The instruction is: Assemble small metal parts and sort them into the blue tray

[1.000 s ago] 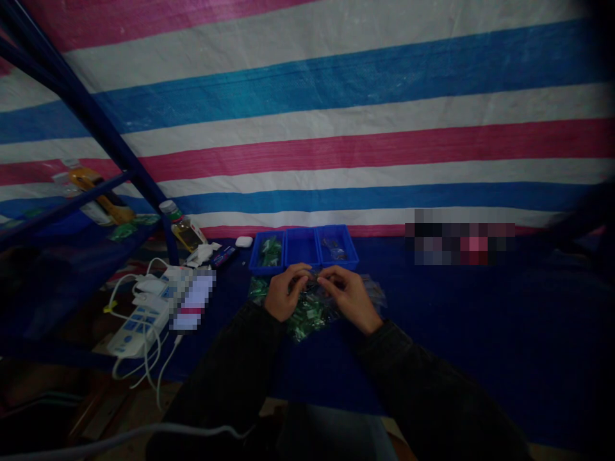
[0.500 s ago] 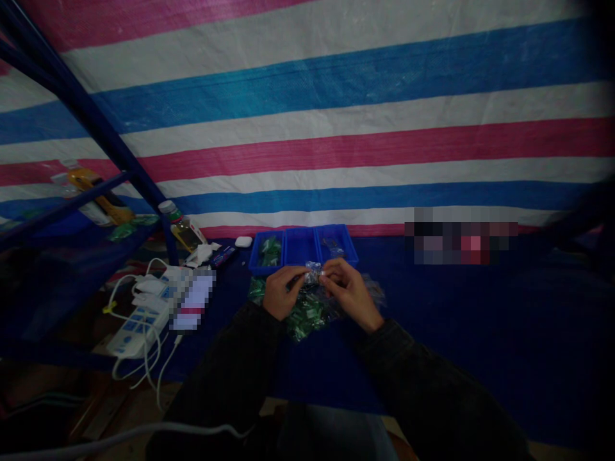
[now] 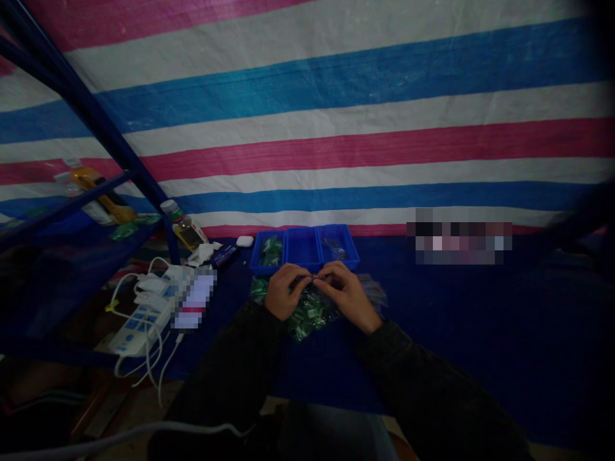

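My left hand [image 3: 284, 291] and my right hand [image 3: 350, 296] meet at the fingertips, each closed in a pinch. Between them is a small clear plastic packet [image 3: 314, 278], mostly hidden by the fingers; its contents are too small to make out. Under the hands lies a heap of green packets [image 3: 303, 319] on the blue tabletop. More clear packets [image 3: 375, 289] lie beside my right wrist. Just behind the hands stands a blue tray [image 3: 302, 238] in three sections, green packets in its left section and a few clear ones in its right.
To the left sit a white power strip [image 3: 137, 326] with cables, a phone [image 3: 195, 301], a drink bottle [image 3: 182, 225], and a white earbud case [image 3: 245, 241]. A blue metal post [image 3: 110, 141] rises there. Striped sheeting [image 3: 336, 147] hangs behind the table. A blurred-out patch covers something at right.
The fingertips have drawn closer together, and the shiny packet that showed between them is now mostly covered. The wrists have barely moved.
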A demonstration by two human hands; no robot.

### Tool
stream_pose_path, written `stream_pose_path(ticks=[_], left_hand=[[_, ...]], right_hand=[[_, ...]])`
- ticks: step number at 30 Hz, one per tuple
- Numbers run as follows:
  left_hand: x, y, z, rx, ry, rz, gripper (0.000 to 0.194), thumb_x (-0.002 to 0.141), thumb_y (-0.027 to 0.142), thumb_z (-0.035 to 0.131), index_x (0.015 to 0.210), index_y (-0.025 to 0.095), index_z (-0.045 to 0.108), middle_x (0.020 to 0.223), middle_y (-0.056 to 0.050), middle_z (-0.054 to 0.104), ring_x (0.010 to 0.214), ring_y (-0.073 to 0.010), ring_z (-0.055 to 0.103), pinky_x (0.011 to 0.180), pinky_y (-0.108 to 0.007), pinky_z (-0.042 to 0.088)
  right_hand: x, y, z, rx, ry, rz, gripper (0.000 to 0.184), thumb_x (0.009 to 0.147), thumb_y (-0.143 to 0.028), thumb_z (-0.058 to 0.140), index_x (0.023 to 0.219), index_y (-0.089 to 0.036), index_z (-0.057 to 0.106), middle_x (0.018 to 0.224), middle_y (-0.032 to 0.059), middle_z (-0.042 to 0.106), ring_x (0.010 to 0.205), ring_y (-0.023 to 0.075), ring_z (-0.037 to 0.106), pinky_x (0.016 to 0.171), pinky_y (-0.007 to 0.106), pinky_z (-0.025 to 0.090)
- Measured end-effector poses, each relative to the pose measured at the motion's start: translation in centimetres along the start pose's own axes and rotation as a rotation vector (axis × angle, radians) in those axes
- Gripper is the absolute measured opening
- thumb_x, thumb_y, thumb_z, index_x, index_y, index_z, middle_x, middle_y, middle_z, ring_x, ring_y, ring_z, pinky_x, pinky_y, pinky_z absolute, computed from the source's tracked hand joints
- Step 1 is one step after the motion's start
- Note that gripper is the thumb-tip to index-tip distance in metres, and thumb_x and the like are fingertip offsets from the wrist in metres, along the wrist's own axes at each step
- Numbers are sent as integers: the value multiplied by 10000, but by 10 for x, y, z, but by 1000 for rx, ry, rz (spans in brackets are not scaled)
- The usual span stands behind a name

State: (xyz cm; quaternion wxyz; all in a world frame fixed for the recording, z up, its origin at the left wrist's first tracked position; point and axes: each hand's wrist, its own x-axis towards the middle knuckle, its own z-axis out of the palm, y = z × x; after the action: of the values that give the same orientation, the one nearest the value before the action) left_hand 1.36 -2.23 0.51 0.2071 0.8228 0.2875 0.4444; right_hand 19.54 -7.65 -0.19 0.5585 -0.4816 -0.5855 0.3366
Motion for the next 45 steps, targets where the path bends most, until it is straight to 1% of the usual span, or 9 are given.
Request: stream_pose_path(ticks=[6,12,17,22,28,32,37,40,45], left_hand=[[-3,0,3,-40,14,-65,144,946,290,649,984,173,723,986,-71,733,806,-157,675,687,-268,524],[2,7,-3,-28,-81,21,229,984,170,540,1085,192,744,976,-84,738,905,-188,665,815,-331,533],[2,2,-1,-41,-76,64,304,961,85,511,1121,209,738,1021,-71,748,962,-184,673,877,-346,541],[3,-1,-1,-26,-42,29,182,938,188,653,1093,213,745,1041,-71,760,987,-203,678,908,-375,540],[5,0,-3,37,20,86,106,921,270,703,978,238,786,986,-62,731,959,-204,641,892,-387,505],[5,-1,-2,19,28,92,94,905,289,723,886,209,768,987,-59,726,974,-203,643,900,-374,502],[-1,-2,2,-47,-53,-66,108,931,286,685,915,179,694,860,-35,730,792,-160,672,749,-289,526],[-3,-2,4,-88,-3,-142,151,910,278,711,1006,176,654,863,-23,736,751,-149,681,681,-258,516],[0,1,0,-40,-44,-21,111,959,237,633,953,186,731,911,-56,717,867,-170,664,784,-291,523]], right_hand=[[0,1,2,81,-30,117,281,882,-492,674,879,-221,601,642,-19,609,568,166,578,587,303,452],[0,0,3,244,52,131,428,820,-426,738,1117,-269,473,770,-35,647,531,147,582,534,284,456],[1,0,0,158,37,109,201,858,-401,685,912,-211,648,741,15,680,543,159,584,552,302,449],[0,0,-1,99,24,106,212,915,-304,562,1032,-198,704,624,0,680,569,185,599,609,316,451],[-1,2,1,76,24,123,204,851,-360,704,983,-207,727,774,31,722,628,194,647,637,324,493],[0,2,1,-61,79,-6,185,835,-398,742,832,-214,747,934,64,707,745,195,640,691,324,493],[-2,3,3,-11,8,93,199,878,-410,688,846,-214,690,672,4,655,590,178,601,572,300,445],[-3,2,5,81,16,128,231,852,-420,709,930,-224,614,729,-6,673,548,161,596,529,286,442],[-2,1,6,219,44,121,347,837,-394,726,1062,-261,497,781,-29,677,540,149,602,532,273,461]])
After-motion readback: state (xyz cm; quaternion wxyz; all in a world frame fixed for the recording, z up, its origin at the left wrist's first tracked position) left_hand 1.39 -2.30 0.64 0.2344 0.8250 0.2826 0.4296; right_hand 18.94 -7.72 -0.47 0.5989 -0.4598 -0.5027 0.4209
